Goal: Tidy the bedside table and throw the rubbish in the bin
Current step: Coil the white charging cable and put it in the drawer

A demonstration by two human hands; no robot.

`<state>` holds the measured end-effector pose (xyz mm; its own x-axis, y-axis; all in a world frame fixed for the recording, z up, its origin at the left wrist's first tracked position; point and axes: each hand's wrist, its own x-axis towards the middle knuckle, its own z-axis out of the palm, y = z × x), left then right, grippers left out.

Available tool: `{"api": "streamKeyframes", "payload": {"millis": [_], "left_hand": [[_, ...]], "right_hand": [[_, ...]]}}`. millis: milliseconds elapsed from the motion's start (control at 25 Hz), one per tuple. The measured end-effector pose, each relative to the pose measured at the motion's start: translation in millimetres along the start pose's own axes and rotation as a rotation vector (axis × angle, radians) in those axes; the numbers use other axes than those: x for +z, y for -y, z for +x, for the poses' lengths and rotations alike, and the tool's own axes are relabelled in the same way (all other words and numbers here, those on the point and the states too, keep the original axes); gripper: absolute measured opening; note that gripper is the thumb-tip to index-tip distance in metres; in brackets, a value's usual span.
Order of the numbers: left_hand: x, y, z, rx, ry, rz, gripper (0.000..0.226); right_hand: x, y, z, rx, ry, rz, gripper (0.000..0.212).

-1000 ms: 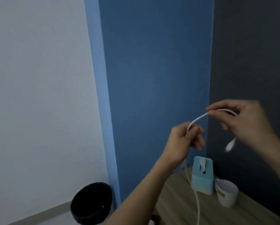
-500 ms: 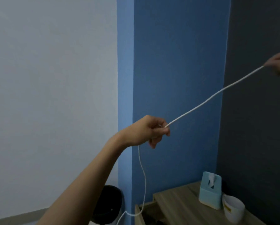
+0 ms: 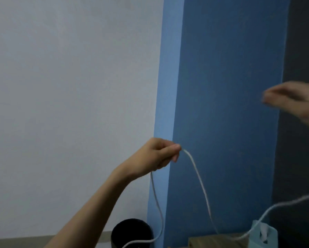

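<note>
fingers: left hand [image 3: 159, 154] fingers [image 3: 175, 147] pinch the thin white cord [image 3: 200, 183], middle of frame | right hand [image 3: 296, 102], upper right, too blurry to tell | cord: hangs in two loops, dips to the brown wooden bench [image 3: 212, 241] by the light blue tissue box [image 3: 268, 237], lower right | task: I think the cord is not put away yet; round black bin [image 3: 132, 231] sits at the bottom

Open air before the blue wall [image 3: 230, 86] is crossed by the sagging white cable [image 3: 202, 192], low near the tissue box [image 3: 271, 235].
</note>
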<state>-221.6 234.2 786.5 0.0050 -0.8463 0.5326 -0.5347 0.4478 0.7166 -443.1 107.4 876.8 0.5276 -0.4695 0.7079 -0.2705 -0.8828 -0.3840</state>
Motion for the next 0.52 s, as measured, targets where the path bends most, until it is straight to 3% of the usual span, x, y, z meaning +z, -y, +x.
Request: {"api": "streamKeyframes", "payload": {"millis": [80, 160, 240, 280, 360, 520], "left_hand": [[10.7, -24.3, 28.1, 0.043, -0.044, 0.060, 0.038], [12.6, -35.2, 46.4, 0.057, -0.075, 0.080, 0.038], [7.4, -37.2, 52.8, 0.026, -0.122, 0.070, 0.041], [3.3, -36.7, 52.1, 0.009, -0.130, 0.055, 0.040], [-3.8, -34.7, 48.9, -0.011, -0.100, 0.050, 0.035], [-4.7, -35.3, 50.6, -0.024, -0.083, 0.159, 0.034]], "right_hand": [[19.5, 28.9, -18.9, -0.066, 0.229, 0.087, 0.064], [59.3, 38.0, -18.3, -0.103, 0.361, 0.112, 0.039], [71.7, 34.7, -6.2, -0.062, 0.350, 0.224, 0.009], [68.4, 30.7, -3.9, -0.057, 0.323, 0.249, 0.005], [67.0, 23.8, -3.6, -0.076, 0.263, 0.190, 0.016], [71.2, 21.6, 1.4, -0.129, 0.142, -0.020, 0.017]]}}
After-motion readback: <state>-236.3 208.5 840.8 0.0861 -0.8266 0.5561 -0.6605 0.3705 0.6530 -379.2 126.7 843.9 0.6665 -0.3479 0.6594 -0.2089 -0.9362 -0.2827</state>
